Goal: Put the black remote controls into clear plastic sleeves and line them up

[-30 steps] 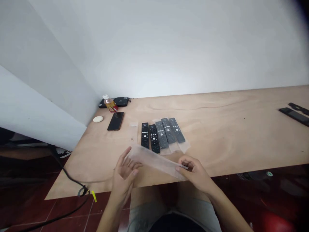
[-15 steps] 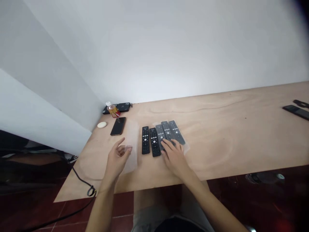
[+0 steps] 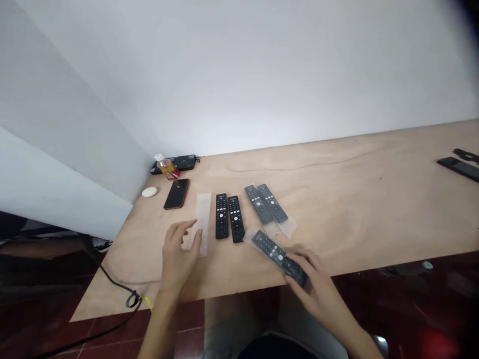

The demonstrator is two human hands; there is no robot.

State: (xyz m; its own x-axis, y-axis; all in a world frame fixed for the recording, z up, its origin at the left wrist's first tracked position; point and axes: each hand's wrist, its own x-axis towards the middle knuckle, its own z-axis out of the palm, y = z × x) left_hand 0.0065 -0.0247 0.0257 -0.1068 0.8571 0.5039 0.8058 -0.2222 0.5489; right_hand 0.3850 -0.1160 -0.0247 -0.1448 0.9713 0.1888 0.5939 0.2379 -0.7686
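Note:
My right hand [image 3: 312, 276] grips the lower end of a black remote control [image 3: 275, 251] in a clear plastic sleeve, tilted near the table's front edge. My left hand [image 3: 181, 252] is open, thumb and fingers apart, beside a flat translucent plastic sleeve [image 3: 202, 214]. Just right of that sleeve lie two bare black remotes, the left one [image 3: 221, 217] and the right one [image 3: 236, 219]. Farther right, two more remotes in plastic sleeves, one [image 3: 258, 203] and another [image 3: 272, 202], lie side by side at a slant.
A smartphone [image 3: 176, 194], a round white object [image 3: 149, 192], a bottle with a white cap [image 3: 167, 168] and black boxes [image 3: 185, 162] are at the table's left. Another dark device [image 3: 460, 168] lies far right. A black cable [image 3: 116, 281] hangs past the left edge.
My right hand has picked up one sleeved remote from the row and drawn it toward me and to the right. The left hand has opened and come off the flat sleeve.

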